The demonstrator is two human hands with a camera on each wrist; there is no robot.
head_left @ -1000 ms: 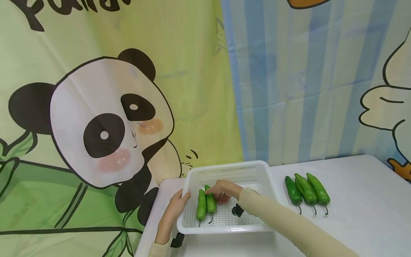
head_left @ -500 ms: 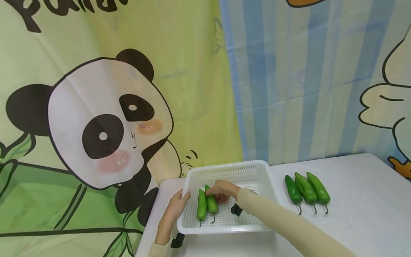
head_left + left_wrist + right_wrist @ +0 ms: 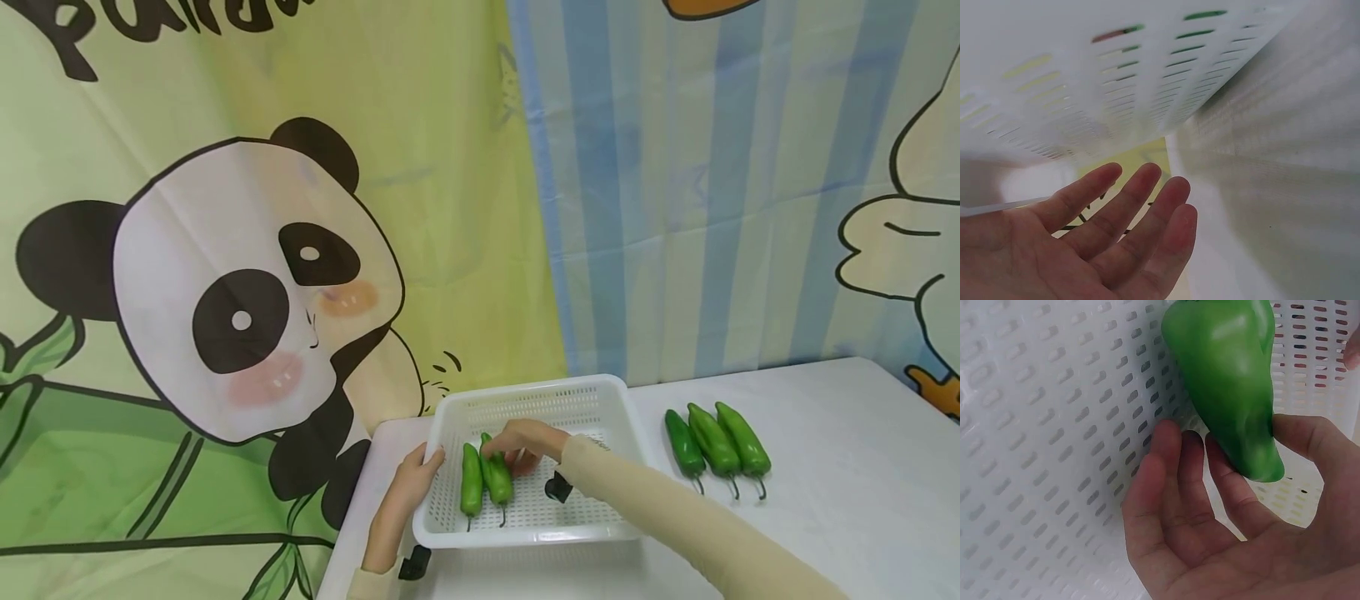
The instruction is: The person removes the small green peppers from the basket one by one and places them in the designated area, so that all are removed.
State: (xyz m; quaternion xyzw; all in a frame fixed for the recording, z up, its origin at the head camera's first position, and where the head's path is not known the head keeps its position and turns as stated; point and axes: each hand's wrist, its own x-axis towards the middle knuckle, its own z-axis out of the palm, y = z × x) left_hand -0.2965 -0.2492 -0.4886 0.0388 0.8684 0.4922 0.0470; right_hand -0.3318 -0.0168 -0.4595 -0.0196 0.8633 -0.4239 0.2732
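Observation:
A white perforated plastic basket (image 3: 555, 535) sits on the table in the head view. My left hand (image 3: 414, 479) holds its left rim, thumb over the edge; in the left wrist view the long fingers (image 3: 1138, 231) extend below the slotted wall. Inside the basket, my right hand (image 3: 525, 442) pinches the narrow tip of a green pepper (image 3: 1225, 369) between thumb and forefinger. That pepper lies with its stem toward the near side. Just left of it rests another green pepper (image 3: 471, 483), also stem-near.
Three green peppers (image 3: 717, 446) lie side by side on the white tabletop (image 3: 840, 467), right of the basket. Behind the table hangs a printed curtain (image 3: 465, 208) with a panda and blue stripes.
The pepper in my right hand has shifted slightly right, its stem end swinging away from the other pepper. My left hand stays on the rim.

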